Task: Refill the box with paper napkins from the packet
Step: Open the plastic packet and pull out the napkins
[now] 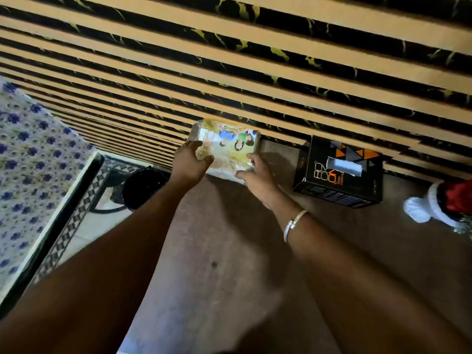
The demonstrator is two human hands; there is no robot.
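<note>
Head view: both hands, left (190,162) and right (256,176), hold the napkin packet (228,146) in a closed grip above the surface (229,251), just left of the black box (339,172).

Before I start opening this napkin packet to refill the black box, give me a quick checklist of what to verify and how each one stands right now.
1. Packet held by both hands: ok; left hand on its left side, right hand at its near right corner.
2. Packet already opened: cannot tell; the wrapper is blurred.
3. Black box close by: ok; it stands on the table to the right of the packet, apart from it.
4. Box top slot facing up: ok.
5. Box empty enough to refill: cannot tell; its inside is hidden.
</note>
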